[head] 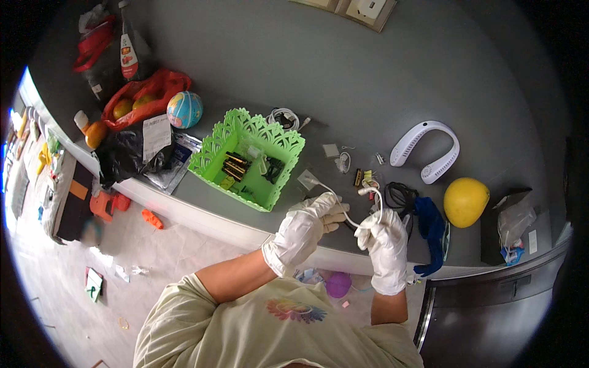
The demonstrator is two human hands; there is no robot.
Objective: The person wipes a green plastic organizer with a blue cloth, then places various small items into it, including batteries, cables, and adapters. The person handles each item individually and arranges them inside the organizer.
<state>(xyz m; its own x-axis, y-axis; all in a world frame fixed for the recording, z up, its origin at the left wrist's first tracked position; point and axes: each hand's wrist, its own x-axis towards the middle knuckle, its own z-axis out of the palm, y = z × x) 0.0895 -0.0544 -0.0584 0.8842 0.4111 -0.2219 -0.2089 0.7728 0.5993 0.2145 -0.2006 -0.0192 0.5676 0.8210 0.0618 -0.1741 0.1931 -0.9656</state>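
Note:
A short white cable (380, 202) with a plug on each end is pinched in my right hand (384, 244), which wears a white glove. One end (368, 190) curls up above that hand; the other end (314, 181) reaches left over the grey counter. My left hand (303, 227), gloved in white too, is beside the cable with fingers extended. The cable passes across its fingertips, and whether they grip it is unclear. Left of my hands stands a green plastic basket (216, 183) holding black-and-gold batteries (236, 166) and a black cable (273, 170).
Coiled black cable (399, 195), a dark blue cloth item (429, 230), a yellow pomelo (465, 202) and a white neck fan (445, 133) lie right. Small parts (367, 175) sit ahead. A black bag (129, 156) and globe-patterned ball (185, 109) lie left. Wall sockets (366, 9) are above.

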